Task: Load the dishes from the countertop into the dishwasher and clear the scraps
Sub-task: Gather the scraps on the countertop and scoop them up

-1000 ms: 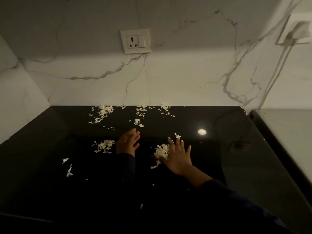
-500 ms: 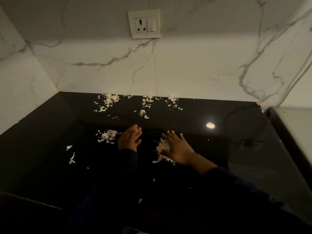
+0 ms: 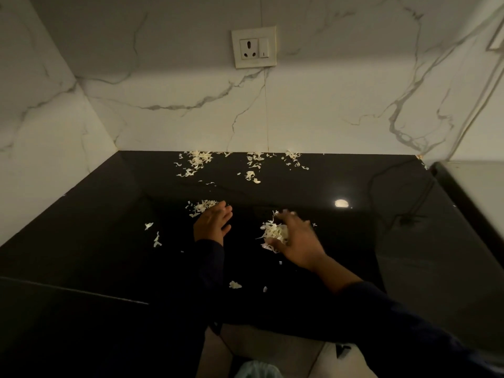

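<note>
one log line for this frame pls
phase: gathering scraps | right hand: raking scrap pile | left hand: flat beside smaller pile | countertop: more scraps at back

no readable text, labels, brands or numbers anywhere

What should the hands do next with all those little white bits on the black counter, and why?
Probably the right hand should sweep its pile of scraps toward the counter's front edge, because the bits under it are already bunched together. The left hand lies open beside a smaller clump, and more scraps sit by the wall, so those likely come after.
</note>
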The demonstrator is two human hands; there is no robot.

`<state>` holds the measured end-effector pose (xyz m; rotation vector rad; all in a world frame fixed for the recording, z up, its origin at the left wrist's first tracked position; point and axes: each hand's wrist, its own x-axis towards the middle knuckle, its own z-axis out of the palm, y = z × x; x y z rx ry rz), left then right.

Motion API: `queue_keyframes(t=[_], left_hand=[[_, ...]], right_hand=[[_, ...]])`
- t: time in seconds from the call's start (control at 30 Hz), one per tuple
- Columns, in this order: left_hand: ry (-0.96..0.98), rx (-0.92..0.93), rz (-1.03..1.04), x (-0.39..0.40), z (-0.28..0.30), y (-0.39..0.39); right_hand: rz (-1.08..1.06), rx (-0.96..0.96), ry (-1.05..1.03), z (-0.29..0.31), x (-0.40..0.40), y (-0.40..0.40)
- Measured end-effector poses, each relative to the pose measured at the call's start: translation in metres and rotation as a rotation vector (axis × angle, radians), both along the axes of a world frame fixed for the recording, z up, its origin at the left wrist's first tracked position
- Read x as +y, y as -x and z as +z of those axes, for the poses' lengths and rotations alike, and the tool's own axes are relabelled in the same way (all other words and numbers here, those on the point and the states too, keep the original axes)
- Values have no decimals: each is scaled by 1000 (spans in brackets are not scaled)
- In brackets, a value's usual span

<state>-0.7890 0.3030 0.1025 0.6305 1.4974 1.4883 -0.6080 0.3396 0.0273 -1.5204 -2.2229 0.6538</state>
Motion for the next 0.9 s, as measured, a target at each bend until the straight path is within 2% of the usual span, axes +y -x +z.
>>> queue_keyframes(t=[0.1, 0.2, 0.33, 0.5, 0.67, 0.77, 0.9], left_hand=[[-7, -25, 9, -7, -2, 8], [-33, -48, 22, -9, -5, 6], [-14, -146, 22, -5, -10, 1], [22, -281, 45, 2, -14, 9], [45, -349, 62, 11, -24, 19], [79, -389, 71, 19, -27, 17], [141, -415, 83, 30, -30, 10]], right_hand=[[-209, -144, 96, -4, -7, -16], [-190, -262, 151, -12, -21, -10], [-200, -292, 140, -13, -20, 17], [-82, -265, 109, -10, 6, 42], [70, -342, 49, -7, 31, 51], [112, -300, -31, -2, 40, 52], [138, -258, 32, 4, 52, 53]])
